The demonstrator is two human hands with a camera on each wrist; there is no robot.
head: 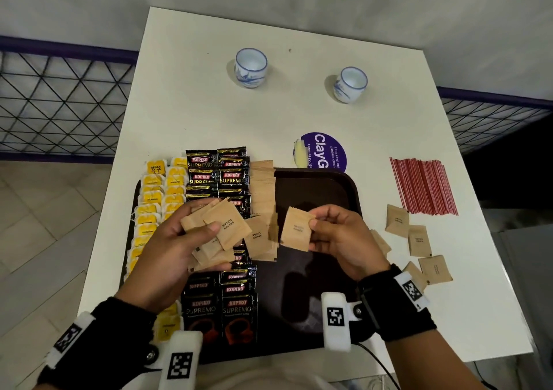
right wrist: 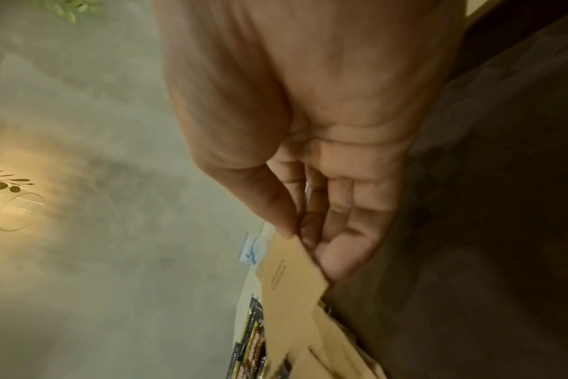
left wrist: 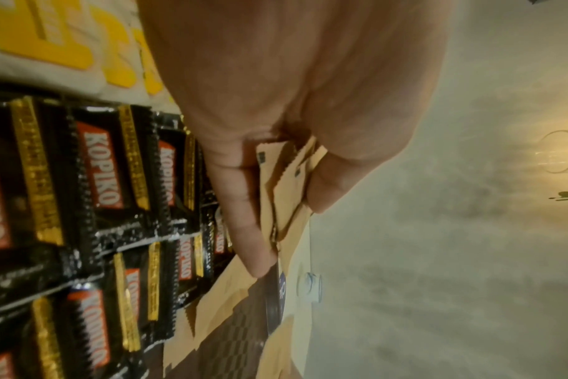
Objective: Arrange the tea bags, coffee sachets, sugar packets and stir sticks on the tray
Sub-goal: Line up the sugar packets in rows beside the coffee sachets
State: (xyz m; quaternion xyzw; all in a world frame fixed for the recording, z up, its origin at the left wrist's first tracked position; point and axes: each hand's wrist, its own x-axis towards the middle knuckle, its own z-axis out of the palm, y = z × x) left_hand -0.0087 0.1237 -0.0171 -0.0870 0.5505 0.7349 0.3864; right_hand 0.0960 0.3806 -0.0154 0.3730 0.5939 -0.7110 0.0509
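head view: a dark tray [head: 323, 186] sits on a white table [head: 269, 111]. on the tray, yellow tea bags [head: 155, 207] fill the left columns, black coffee sachets [head: 221, 171] lie beside them, and a column of brown sugar packets [head: 263, 186] runs next to the coffee. the left hand [head: 176, 249] grips a fanned stack [head: 218, 228] of sugar packets, thumb on top, above the coffee. the right hand [head: 344, 240] pinches one packet [head: 296, 231] by its edge over the tray's bare part. loose packets [head: 419, 240] lie on the table right of the tray, near the red stir sticks [head: 423, 184]. two cups [head: 250, 67] stand at the far side. left wrist view: fingers [left wrist: 243, 218] and thumb clamp the stack [left wrist: 286, 179]; coffee sachets [left wrist: 107, 179] and tea bags [left wrist: 49, 38] lie below. right wrist view: thumb and fingers [right wrist: 344, 246] pinch the packet [right wrist: 289, 277] at its corner.
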